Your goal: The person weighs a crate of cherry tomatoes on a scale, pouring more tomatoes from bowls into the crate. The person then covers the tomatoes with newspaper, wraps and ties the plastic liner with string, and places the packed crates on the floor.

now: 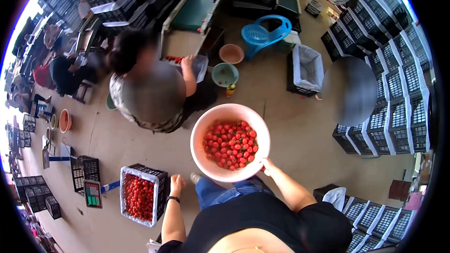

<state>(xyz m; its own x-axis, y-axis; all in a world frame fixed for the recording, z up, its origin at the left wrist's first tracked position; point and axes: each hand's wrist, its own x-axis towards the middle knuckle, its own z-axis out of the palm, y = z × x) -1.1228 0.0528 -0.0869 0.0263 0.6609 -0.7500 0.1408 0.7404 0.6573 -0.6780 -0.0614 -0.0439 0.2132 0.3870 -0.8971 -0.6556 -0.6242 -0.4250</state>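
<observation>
A pale pink basin [199,159] holds a heap of small red tomatoes [230,145] in front of my body. At its lower right rim, my right hand [267,166] grips the edge. My left hand [176,185] hangs away from the basin with its fingers curled, near a black crate [161,197] lined with white plastic and full of red tomatoes [138,197]. It does not touch the crate, and whether anything is inside the curled fingers is too small to tell.
A seated person [150,84] works at a sorting conveyor [187,42] ahead. Beyond are a blue chair [257,33], a green basin [225,75] and a lined crate [307,68]. Crate stacks [393,93] line the right; a scale display [93,193] stands left.
</observation>
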